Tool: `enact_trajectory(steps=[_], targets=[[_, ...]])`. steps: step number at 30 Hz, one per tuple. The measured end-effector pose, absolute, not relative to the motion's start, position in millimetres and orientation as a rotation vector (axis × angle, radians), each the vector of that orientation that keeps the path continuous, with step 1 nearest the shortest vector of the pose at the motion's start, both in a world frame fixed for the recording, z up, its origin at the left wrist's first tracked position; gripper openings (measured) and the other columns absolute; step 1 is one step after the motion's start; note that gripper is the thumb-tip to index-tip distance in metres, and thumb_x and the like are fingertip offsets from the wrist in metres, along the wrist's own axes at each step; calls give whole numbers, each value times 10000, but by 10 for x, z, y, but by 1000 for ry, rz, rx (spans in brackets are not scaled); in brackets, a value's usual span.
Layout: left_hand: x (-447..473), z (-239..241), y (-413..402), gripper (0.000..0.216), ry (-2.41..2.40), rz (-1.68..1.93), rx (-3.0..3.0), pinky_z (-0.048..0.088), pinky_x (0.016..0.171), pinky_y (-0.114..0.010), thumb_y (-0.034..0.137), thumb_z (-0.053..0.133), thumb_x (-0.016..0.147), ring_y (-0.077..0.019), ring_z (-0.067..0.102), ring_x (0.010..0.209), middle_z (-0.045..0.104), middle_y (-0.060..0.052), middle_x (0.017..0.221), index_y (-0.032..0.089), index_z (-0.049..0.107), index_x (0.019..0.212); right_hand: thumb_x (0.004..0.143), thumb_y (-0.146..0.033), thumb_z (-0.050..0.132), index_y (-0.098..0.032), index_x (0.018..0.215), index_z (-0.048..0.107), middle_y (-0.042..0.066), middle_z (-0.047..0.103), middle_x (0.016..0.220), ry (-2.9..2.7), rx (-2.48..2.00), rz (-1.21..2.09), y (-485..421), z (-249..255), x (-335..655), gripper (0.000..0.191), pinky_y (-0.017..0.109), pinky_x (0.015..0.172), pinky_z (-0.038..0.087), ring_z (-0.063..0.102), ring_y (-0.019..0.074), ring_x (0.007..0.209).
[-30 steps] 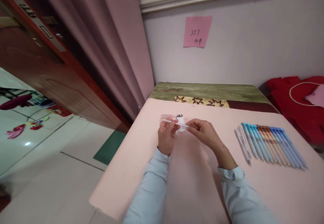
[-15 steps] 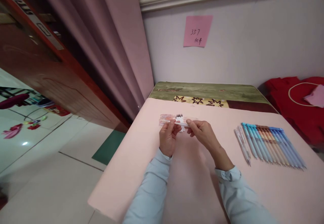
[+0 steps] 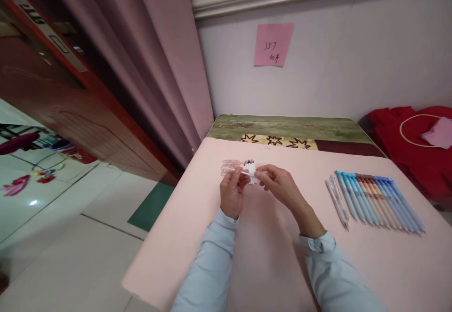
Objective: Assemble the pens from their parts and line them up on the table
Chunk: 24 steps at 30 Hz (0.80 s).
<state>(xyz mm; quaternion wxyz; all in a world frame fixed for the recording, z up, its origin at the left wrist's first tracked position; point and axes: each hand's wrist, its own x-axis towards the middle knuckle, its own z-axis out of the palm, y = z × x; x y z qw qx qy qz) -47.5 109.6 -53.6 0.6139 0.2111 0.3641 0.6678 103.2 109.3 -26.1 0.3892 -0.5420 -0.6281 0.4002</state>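
My left hand (image 3: 231, 192) and my right hand (image 3: 278, 186) meet over the pink table cover (image 3: 268, 251), both pinched on one thin clear pen part (image 3: 249, 173) held level between them. Just behind my fingers lies a small pile of white refills with dark tips (image 3: 249, 165) beside pale pink pen barrels (image 3: 231, 165). A row of several blue, brown and clear pens (image 3: 374, 199) lies side by side to the right of my right hand.
A green wooden tabletop (image 3: 289, 127) shows beyond the pink cover. A pink note (image 3: 273, 44) is stuck on the wall. Red cloth (image 3: 413, 147) lies at the far right. Pink curtain (image 3: 158, 58) and a wooden door (image 3: 52, 95) stand left, with tiled floor below.
My two hands have drawn closer together along the pen part, the right hand sliding left. The view has shifted slightly.
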Motion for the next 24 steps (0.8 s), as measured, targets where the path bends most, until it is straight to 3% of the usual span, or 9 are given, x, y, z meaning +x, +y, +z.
enact_trajectory(steps=[3,5,11,14,16,18,21,24], targets=[[-478,-540,1102,255,852,1555,482,515,666,-211,351,798,744,-83,640,645,689,-5,726,136,680,816,754,-490,729,-206,933,633,0,679,710,-1596,-1325,977,1093,-270,1020,350,236,543,420,586,143,591],[-475,-541,1104,259,861,1559,488,516,668,-212,349,798,744,-84,642,641,684,-1,715,137,679,831,808,-497,666,-202,808,632,13,679,687,-1592,-1335,997,1087,-262,1017,297,242,554,427,596,145,585],[-463,-541,1093,314,853,1501,532,528,683,-242,405,801,731,-105,658,656,697,-13,728,145,655,830,937,-580,445,-196,599,648,22,638,528,-1607,-1473,1016,1077,-243,1014,551,263,561,453,596,143,467],[-477,-549,1099,300,870,1531,518,523,673,-229,394,800,733,-97,652,648,692,-7,718,145,654,814,905,-580,509,-199,724,680,3,621,528,-1605,-1437,982,1081,-266,998,454,258,548,443,582,144,485],[-491,-554,1109,280,870,1561,495,519,670,-219,375,798,738,-88,647,641,686,1,712,146,653,808,825,-522,644,-210,915,667,-8,660,626,-1593,-1357,980,1083,-286,985,326,249,550,441,591,146,545],[-500,-551,1116,273,870,1576,471,517,669,-211,365,797,740,-82,645,639,681,6,710,145,650,808,760,-448,718,-218,965,629,-9,679,698,-1582,-1306,995,1084,-296,976,321,241,547,434,594,145,583],[-498,-534,1112,286,877,1570,475,521,671,-211,376,798,741,-83,648,638,681,5,701,141,650,809,815,-449,656,-211,798,627,8,675,669,-1576,-1329,1012,1080,-285,981,241,248,571,447,609,151,584],[-489,-522,1100,300,860,1548,508,529,680,-225,392,794,743,-92,654,640,694,-4,716,141,657,833,918,-548,495,-204,678,638,31,674,618,-1572,-1381,1059,1075,-260,992,443,267,598,471,623,157,549]])
